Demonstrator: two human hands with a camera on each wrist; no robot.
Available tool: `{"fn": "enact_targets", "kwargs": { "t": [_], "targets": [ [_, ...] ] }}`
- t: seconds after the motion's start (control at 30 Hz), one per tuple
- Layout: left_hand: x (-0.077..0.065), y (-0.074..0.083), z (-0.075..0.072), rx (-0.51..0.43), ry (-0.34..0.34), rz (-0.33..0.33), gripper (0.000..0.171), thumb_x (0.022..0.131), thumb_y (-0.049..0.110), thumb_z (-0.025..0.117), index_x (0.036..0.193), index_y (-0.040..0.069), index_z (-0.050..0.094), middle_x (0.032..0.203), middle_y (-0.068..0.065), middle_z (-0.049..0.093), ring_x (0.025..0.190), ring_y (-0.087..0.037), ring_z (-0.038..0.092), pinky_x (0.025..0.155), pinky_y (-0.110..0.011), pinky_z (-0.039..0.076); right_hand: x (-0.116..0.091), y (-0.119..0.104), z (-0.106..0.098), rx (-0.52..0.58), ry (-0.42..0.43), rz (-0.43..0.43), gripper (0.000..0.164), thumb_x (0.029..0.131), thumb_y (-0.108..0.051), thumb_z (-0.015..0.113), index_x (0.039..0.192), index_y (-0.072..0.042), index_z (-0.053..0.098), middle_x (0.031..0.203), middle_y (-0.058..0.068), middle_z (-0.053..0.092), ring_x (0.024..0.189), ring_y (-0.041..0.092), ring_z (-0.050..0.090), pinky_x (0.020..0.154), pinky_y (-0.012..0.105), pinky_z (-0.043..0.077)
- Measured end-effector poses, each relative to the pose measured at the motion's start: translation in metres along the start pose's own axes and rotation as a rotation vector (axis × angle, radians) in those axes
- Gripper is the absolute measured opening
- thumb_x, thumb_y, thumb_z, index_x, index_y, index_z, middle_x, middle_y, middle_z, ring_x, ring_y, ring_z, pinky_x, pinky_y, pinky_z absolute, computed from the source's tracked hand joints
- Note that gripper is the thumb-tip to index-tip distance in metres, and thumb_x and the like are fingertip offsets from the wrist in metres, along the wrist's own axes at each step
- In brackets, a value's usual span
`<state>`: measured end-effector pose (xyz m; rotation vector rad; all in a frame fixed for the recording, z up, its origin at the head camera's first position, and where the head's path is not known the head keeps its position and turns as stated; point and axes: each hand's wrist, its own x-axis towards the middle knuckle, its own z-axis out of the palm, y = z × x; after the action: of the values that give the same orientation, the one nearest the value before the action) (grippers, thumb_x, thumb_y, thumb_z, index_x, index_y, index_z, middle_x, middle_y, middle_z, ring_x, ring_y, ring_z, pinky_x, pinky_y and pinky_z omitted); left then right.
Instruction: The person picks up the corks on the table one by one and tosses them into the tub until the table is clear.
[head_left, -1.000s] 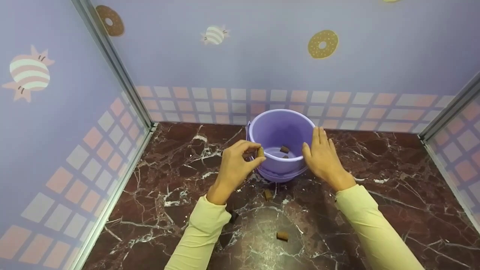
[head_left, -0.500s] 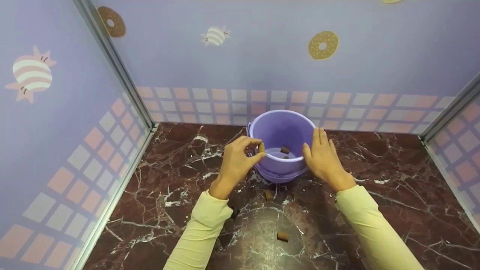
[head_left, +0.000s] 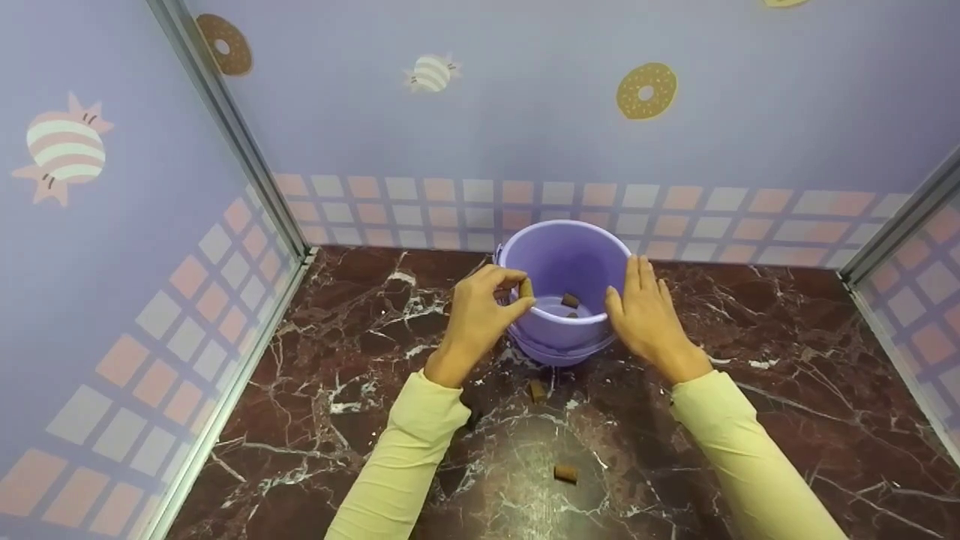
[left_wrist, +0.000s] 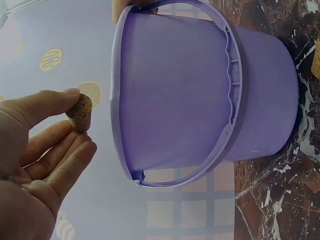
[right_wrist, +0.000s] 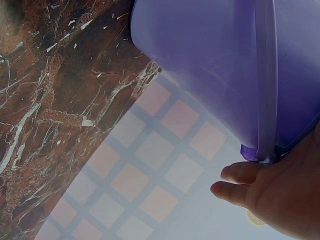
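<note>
Left hand [head_left: 478, 311]: thumb and fingertips pinch a small brown cork [head_left: 526, 288], other fingers loosely bent. Cork is held up at the near left side of a purple bucket [head_left: 559, 335], above rim height; left wrist view shows it apart from the rim.

Right hand [head_left: 649, 311]: fingers fairly straight and together, thumb spread, resting against the right side of the rim by the handle joint; it has hold of no cork.

Bucket stands upright on dark red marbled surface [head_left: 795, 427], close to the far wall [head_left: 525, 127]. Its handle [left_wrist: 243, 75] hangs down along the near side.

Inside, on the bottom: one brown piece [head_left: 570, 300], plus a second, mostly hidden by the near rim. Two loose corks outside: one [head_left: 537, 391] just near of the bucket, another [head_left: 565, 474] farther toward the near edge. Dark object beside the left sleeve [head_left: 401, 457], partly covered, unclear.
</note>
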<state>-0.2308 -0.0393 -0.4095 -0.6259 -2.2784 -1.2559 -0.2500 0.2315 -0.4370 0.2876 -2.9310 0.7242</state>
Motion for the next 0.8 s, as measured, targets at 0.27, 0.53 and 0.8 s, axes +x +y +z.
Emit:
{"fn": "enact_targets", "kwargs": {
  "t": [0.27, 0.53, 0.8],
  "targets": [
    [0.006, 0.001, 0.002, 0.054, -0.010, 0.002, 0.030, 0.080, 0.006, 0.093, 0.106, -0.001, 0.079, 0.101, -0.011, 0.076, 0.094, -0.025, 0.072, 0.084, -0.030, 0.060, 0.000, 0.000, -0.001, 0.007, -0.006, 0.007, 0.072, 0.113, -0.028, 0.036, 0.160, 0.019, 0.008, 0.167, 0.041, 0.007, 0.158, 0.050, 0.008, 0.128, 0.064, 0.003],
    [0.008, 0.003, 0.003, 0.057, -0.031, -0.016, 0.031, 0.081, 0.006, 0.092, 0.109, -0.001, 0.079, 0.104, -0.012, 0.076, 0.096, -0.026, 0.072, 0.084, -0.027, 0.061, 0.000, 0.001, 0.000, 0.007, -0.005, 0.005, 0.072, 0.113, -0.029, 0.034, 0.160, 0.019, 0.008, 0.167, 0.041, 0.007, 0.158, 0.050, 0.008, 0.128, 0.064, 0.003],
    [0.011, 0.001, 0.005, 0.075, -0.032, -0.009, 0.031, 0.081, 0.007, 0.092, 0.108, -0.001, 0.078, 0.103, -0.012, 0.076, 0.094, -0.026, 0.072, 0.084, -0.028, 0.060, 0.002, 0.002, 0.002, -0.003, 0.023, -0.006, 0.071, 0.112, -0.026, 0.036, 0.159, 0.020, 0.011, 0.166, 0.042, 0.011, 0.157, 0.050, 0.013, 0.128, 0.064, 0.006]
  ]
}}
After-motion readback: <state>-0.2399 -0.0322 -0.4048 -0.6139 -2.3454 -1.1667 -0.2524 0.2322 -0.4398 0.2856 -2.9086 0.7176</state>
